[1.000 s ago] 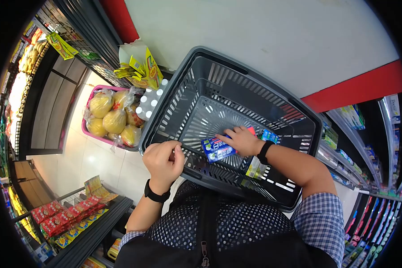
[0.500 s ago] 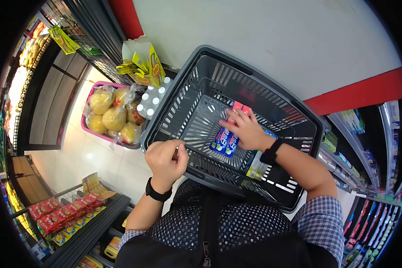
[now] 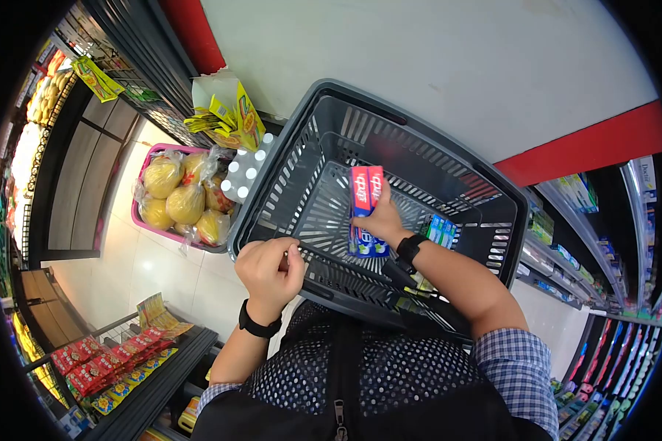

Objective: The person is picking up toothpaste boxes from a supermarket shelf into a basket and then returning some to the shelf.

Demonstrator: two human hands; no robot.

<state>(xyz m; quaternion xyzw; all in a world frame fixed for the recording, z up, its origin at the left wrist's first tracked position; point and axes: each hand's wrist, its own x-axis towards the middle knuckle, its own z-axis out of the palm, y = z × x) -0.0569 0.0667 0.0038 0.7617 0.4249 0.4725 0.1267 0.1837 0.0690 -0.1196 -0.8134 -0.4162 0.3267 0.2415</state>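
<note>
A dark grey slotted shopping basket fills the middle of the view. Inside it, my right hand is closed around a pair of red and blue boxes, thumb on the near side and fingers at the far side. Green and blue packs lie in the basket to the right of that hand, partly hidden by the forearm. My left hand is closed at the basket's near left corner, fingers curled; whether it grips the rim or a handle there is hidden.
Left of the basket, a pink-rimmed basket holds bagged yellow fruit. White-capped bottles and a yellow carton stand beside it. Snack packets hang at lower left. Stocked shelves line the right, below a pale wall.
My right hand has moved slightly left and closed on the boxes, which now stand more upright in view. My left hand stays at the basket's corner.
</note>
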